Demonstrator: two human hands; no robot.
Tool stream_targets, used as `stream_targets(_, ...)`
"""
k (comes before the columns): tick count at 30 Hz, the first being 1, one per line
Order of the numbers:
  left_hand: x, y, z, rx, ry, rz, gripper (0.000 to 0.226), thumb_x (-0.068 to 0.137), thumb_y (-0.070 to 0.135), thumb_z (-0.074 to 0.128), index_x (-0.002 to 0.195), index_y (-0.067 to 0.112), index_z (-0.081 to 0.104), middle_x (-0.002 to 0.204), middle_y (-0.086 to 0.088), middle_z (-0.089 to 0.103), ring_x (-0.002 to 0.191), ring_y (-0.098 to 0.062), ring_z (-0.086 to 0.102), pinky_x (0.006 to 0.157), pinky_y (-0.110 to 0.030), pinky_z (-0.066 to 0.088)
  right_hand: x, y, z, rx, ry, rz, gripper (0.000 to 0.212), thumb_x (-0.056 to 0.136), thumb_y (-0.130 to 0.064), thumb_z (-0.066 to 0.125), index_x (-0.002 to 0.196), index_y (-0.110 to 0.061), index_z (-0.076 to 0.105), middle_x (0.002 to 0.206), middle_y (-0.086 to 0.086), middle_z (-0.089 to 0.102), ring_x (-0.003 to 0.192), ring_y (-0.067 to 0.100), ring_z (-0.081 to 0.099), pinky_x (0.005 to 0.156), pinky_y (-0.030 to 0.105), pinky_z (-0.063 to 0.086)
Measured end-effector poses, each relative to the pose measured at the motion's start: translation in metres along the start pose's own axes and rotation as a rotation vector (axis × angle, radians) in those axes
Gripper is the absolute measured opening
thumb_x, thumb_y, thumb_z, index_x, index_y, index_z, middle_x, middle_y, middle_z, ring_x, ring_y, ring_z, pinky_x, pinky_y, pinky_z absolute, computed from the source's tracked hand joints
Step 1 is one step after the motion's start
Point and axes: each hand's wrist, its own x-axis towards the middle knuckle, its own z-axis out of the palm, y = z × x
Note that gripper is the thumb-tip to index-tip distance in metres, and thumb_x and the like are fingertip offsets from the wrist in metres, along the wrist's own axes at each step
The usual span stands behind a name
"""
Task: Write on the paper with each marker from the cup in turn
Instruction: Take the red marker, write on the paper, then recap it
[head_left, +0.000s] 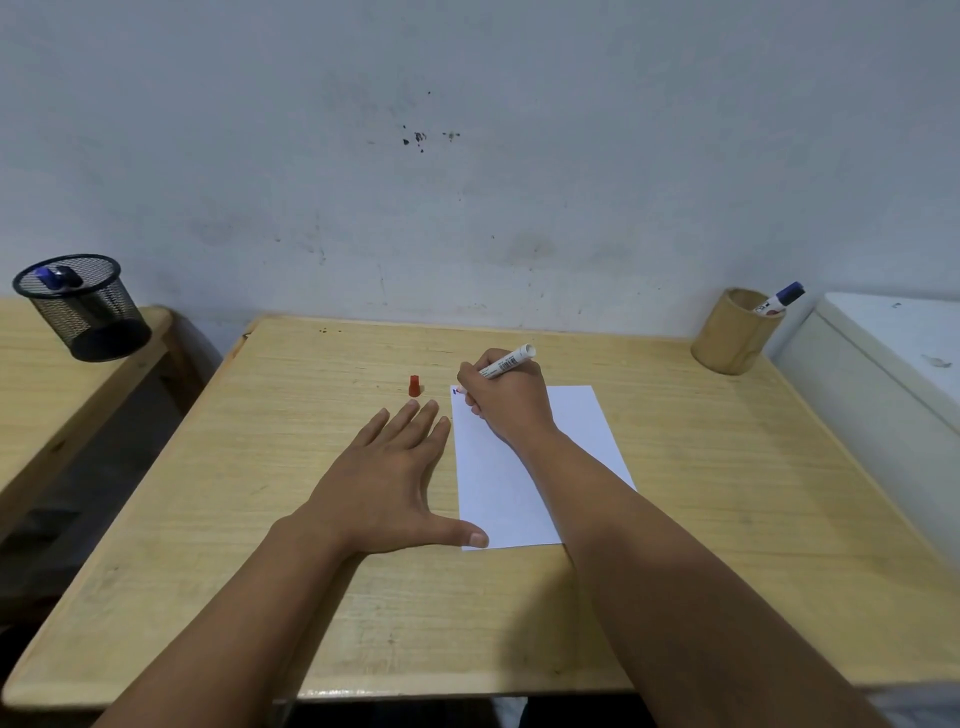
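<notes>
A white sheet of paper (587, 415) lies on the wooden desk (260, 493). My right hand (506, 400) grips a white marker (509, 360), its tip down at the sheet's far left corner beside a small blue mark (455, 391). A red marker cap (414, 386) stands on the desk just left of the paper. My left hand (395, 478) rests flat with fingers spread, thumb on the paper's near left edge. A wooden cup (732, 332) at the far right corner holds a blue-capped marker (782, 300).
A black mesh cup (83, 306) with a blue-capped marker (52, 277) inside sits on a second desk at the left. A white cabinet (893, 374) stands against the desk's right side. A grey wall rises directly behind the desk.
</notes>
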Motion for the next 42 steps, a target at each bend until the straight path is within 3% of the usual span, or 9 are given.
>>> stream_targets(9,-0.001,0.001,-0.001,-0.015,0.025,0.010,0.142,0.055,0.109,0.038,0.166,0.026,0.003,0.172,0.008,-0.012,0.157,-0.007,-0.020,0.131,-0.042,-0.004,0.006,-0.001,-0.002,0.244,0.014,0.077,0.033,0.090,-0.030,0.082,0.066,-0.017,0.063,0.066,0.009,0.076,0.055,0.020,0.067,0.061,0.035,0.058)
stream_targets(12,-0.006,0.005,-0.004,-0.126,0.084,0.000,0.134,0.057,0.106,0.043,0.163,0.026,0.025,0.173,0.009,0.008,0.160,-0.009,0.001,0.130,-0.039,0.010,0.006,-0.009,-0.006,0.342,-0.074,0.109,0.034,0.095,-0.025,0.085,0.075,-0.011,0.060,0.063,0.008,0.069,0.052,0.019,0.060,0.049,0.026,0.049)
stream_targets(15,-0.004,0.002,-0.008,-0.380,0.518,-0.113,0.081,0.077,0.084,0.059,0.138,0.030,0.061,0.137,0.015,0.055,0.127,-0.009,0.051,0.100,-0.036,0.050,0.004,-0.025,-0.015,0.316,-0.122,0.054,0.042,0.093,-0.038,0.086,0.077,-0.010,0.060,0.073,0.015,0.065,0.051,0.017,0.053,0.047,0.025,0.040)
stream_targets(17,0.008,-0.004,-0.016,-0.372,0.758,-0.189,0.049,0.088,0.053,0.070,0.132,0.032,0.063,0.118,0.011,0.057,0.110,-0.013,0.057,0.085,-0.040,0.053,0.002,-0.035,-0.026,0.274,-0.072,-0.014,0.052,0.090,-0.041,0.088,0.081,0.002,0.060,0.076,0.016,0.061,0.058,0.021,0.054,0.055,0.029,0.044)
stream_targets(21,0.040,-0.018,-0.025,-0.381,0.509,-0.313,0.047,0.096,0.042,0.062,0.142,0.035,0.058,0.130,0.008,0.055,0.115,-0.017,0.060,0.089,-0.040,0.054,-0.003,-0.043,-0.046,0.221,-0.135,-0.056,0.009,0.093,-0.014,0.083,0.099,-0.015,0.076,0.083,0.005,0.077,0.065,0.017,0.066,0.059,0.025,0.051)
stream_targets(24,0.051,-0.026,-0.022,-0.237,0.410,-0.298,0.032,0.098,0.041,0.059,0.126,0.029,0.070,0.123,0.006,0.061,0.109,-0.019,0.064,0.081,-0.037,0.054,-0.007,-0.049,-0.057,0.288,-0.182,-0.048,0.040,0.105,-0.001,0.058,0.117,-0.036,0.073,0.115,0.001,0.082,0.093,0.020,0.075,0.070,0.032,0.057)
stream_targets(27,0.055,-0.028,-0.020,-0.231,0.446,-0.325,0.020,0.098,0.036,0.063,0.111,0.028,0.075,0.111,0.007,0.066,0.103,-0.020,0.067,0.073,-0.033,0.048,-0.014,-0.060,-0.071,0.463,-0.144,0.011,0.035,0.109,-0.006,0.051,0.119,-0.027,0.078,0.114,0.005,0.081,0.094,0.024,0.077,0.075,0.035,0.059)
stream_targets(35,0.055,-0.010,-0.063,-1.250,0.551,-0.472,0.012,0.098,0.014,0.069,0.091,0.013,0.078,0.093,-0.006,0.078,0.091,-0.021,0.071,0.086,-0.040,0.057,-0.025,-0.049,-0.069,0.045,-0.270,-0.143,0.020,0.102,-0.010,0.072,0.115,-0.023,0.067,0.093,0.006,0.073,0.062,0.014,0.066,0.055,0.024,0.057)
stream_targets(42,0.058,0.023,-0.084,-1.337,0.489,-0.351,0.013,0.096,0.020,0.071,0.099,0.011,0.080,0.089,0.001,0.081,0.092,-0.017,0.075,0.087,-0.038,0.058,-0.034,-0.049,-0.069,-0.107,-0.201,-0.214,0.017,0.098,-0.020,0.076,0.112,-0.015,0.084,0.097,-0.004,0.079,0.071,0.009,0.072,0.064,0.016,0.052)
